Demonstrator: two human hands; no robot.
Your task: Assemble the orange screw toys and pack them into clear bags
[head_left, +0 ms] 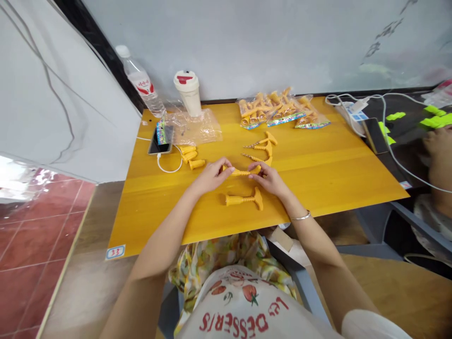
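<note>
Between my hands, just above the table, is a yellow plastic corkscrew (241,172). My left hand (213,175) is closed around its sleeve end, and my right hand (269,179) pinches it at the handle end. Nearer to me, another yellow corkscrew (241,200) lies with its sleeve on and its T-handle to the right. Behind my right hand lie several bare corkscrew handles (270,149) with metal spirals pointing left. Three loose yellow sleeves (197,164) rest to the left of my left hand.
Filled clear bags (251,112) lie along the back edge. At the back left are a water bottle (143,84), a lidded cup (190,96), an open plastic bag (206,126) and a charging phone (154,147). A power strip (353,117), another phone (375,134) and a co-worker's arm (439,157) are right.
</note>
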